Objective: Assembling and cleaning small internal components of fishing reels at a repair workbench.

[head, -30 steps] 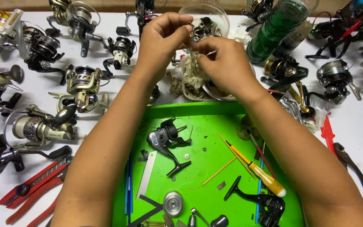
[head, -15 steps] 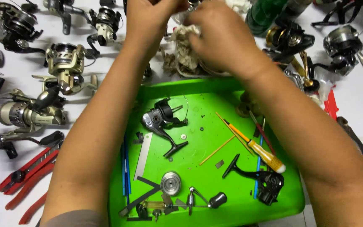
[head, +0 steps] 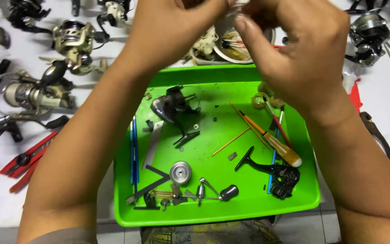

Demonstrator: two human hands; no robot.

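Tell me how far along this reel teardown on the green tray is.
Done: a black reel body, silver spool, handle and black frame lie apart in the green tray. In hand: the left hand and right hand meet above the tray's far edge over something too hidden to identify. Left: whole reels sit on the table beside the tray.

Two hands, the left hand (head: 172, 31) and the right hand (head: 294, 49), meet above the far edge of one green tray (head: 213, 217). One amber-handled screwdriver (head: 271, 140) and one silver spool (head: 180, 172) lie in it. One pair of red pliers (head: 23, 160) sits by the desk's left edge.
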